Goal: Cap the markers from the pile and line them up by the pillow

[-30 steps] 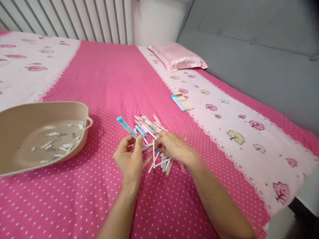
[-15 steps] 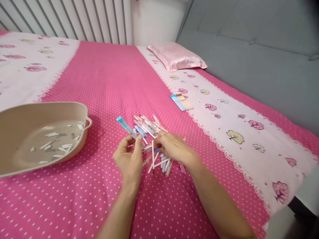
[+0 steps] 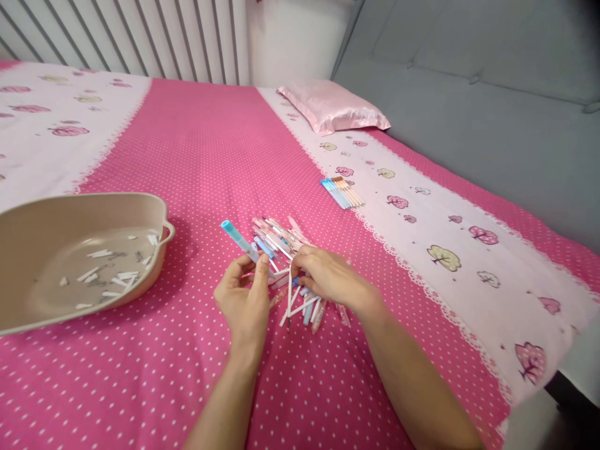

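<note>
We see left hand (image 3: 244, 299) pinching blue-capped pen (image 3: 239, 239), frame centre, above pen pile (image 3: 285, 250) on pink bed (image 3: 197, 156). Right hand (image 3: 328, 278) fingers closed on thin white stick (image 3: 289, 294). Beige basin (image 3: 154, 209) at left; pen bundle (image 3: 342, 191) beyond.

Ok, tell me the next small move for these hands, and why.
Probably the right hand should draw its thin white refill clear of the pile of pens. The left hand holds a blue-capped pen pointing up and away, the refill hangs over the pile, and similar white pieces lie in the beige tray.
</note>
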### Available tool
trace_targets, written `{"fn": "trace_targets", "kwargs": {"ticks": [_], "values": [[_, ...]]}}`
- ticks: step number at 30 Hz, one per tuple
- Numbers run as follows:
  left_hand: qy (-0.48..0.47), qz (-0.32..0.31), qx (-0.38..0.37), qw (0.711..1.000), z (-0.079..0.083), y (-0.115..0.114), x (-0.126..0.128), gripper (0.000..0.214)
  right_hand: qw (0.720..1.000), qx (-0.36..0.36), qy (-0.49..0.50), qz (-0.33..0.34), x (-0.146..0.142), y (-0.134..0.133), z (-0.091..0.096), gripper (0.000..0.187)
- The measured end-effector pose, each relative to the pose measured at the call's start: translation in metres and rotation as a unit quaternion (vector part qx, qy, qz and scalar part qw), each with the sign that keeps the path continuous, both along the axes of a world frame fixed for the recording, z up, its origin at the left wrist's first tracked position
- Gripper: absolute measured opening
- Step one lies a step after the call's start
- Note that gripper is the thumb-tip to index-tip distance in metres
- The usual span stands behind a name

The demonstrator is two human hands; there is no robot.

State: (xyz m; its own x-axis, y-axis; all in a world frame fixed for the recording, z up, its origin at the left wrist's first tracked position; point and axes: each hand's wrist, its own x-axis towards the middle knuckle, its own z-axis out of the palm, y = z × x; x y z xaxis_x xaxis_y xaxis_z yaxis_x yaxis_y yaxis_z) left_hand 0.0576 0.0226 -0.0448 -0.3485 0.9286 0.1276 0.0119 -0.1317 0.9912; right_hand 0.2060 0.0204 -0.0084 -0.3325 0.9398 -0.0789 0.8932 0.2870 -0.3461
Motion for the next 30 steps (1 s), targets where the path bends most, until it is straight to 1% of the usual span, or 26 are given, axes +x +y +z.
{"fn": "trace_targets", "kwargs": {"ticks": [3, 5, 10, 15, 19, 25, 30], "values": [[0.003, 0.000, -0.003, 1.000, -0.0003, -0.0001, -0.0003, 0.026, 1.000, -0.003, -0.019, 0.002, -0.0038, 0.0005, 0.0001, 0.027], [0.006, 0.000, -0.003, 1.000, -0.0003, -0.0001, -0.0003, 0.026, 1.000, -0.005, -0.029, 0.002, -0.0048, 0.0007, 0.0004, 0.029], [0.013, 0.001, 0.001, 1.000, -0.0005, 0.0003, -0.0006, 0.025, 0.998, -0.008, -0.054, -0.019, -0.0044, 0.0009, 0.0008, 0.019], [0.016, 0.002, -0.004, 1.000, 0.0003, 0.0009, -0.0005, 0.027, 0.996, -0.025, -0.075, -0.027, -0.0055, -0.0010, 0.0021, 0.023], [0.016, 0.004, -0.011, 1.000, 0.0028, 0.0000, 0.0005, 0.027, 0.996, -0.014, -0.086, -0.028, -0.0078, -0.0024, 0.0015, 0.022], [0.003, 0.004, -0.020, 1.000, 0.0064, -0.0023, 0.0019, 0.027, 0.996, 0.012, -0.086, 0.004, -0.0067, -0.0027, -0.0041, 0.025], [0.008, -0.002, -0.015, 1.000, 0.0037, -0.0012, 0.0006, 0.028, 0.996, 0.022, -0.088, 0.016, -0.0049, -0.0031, -0.0043, 0.021]]}}
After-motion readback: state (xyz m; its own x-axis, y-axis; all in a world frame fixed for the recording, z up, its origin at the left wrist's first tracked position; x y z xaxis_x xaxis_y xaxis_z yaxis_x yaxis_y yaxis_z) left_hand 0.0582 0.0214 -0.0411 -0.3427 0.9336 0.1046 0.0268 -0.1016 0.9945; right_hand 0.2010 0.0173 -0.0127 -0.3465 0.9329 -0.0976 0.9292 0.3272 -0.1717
